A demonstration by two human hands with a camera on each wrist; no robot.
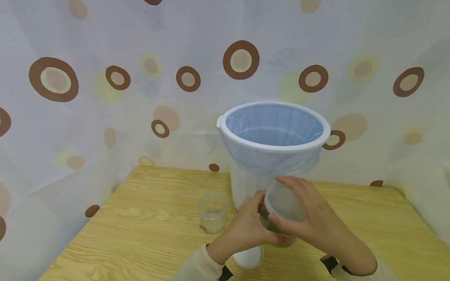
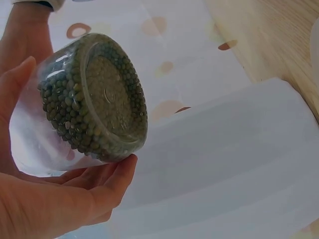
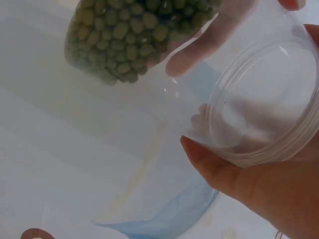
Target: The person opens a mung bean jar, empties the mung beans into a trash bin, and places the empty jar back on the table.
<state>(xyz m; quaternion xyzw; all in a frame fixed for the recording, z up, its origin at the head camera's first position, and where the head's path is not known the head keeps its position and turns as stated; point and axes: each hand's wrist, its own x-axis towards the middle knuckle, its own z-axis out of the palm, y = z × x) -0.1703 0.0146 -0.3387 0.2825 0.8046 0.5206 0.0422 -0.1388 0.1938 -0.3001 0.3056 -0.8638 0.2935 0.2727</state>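
Tilted on its side, a clear jar (image 2: 60,84) of green beans (image 2: 70,109) that look like mung beans is held by my left hand (image 1: 244,227), the fingers curled round its wall. My right hand (image 1: 317,218) grips the translucent lid (image 1: 285,202) at the jar's mouth, thumb and fingers on opposite sides of the rim. In the right wrist view the lid (image 3: 264,104) sits against the mouth, and the beans lie toward the jar's base. A second clear jar (image 1: 212,219) stands to the left on the table, and a white lid (image 1: 248,258) lies below my hands.
Behind my hands a white bin (image 1: 242,185) with a blue liner (image 1: 274,126) stands on the wooden table (image 1: 161,221). A pale curtain (image 1: 200,26) with brown circles hangs at the back and along the sides.
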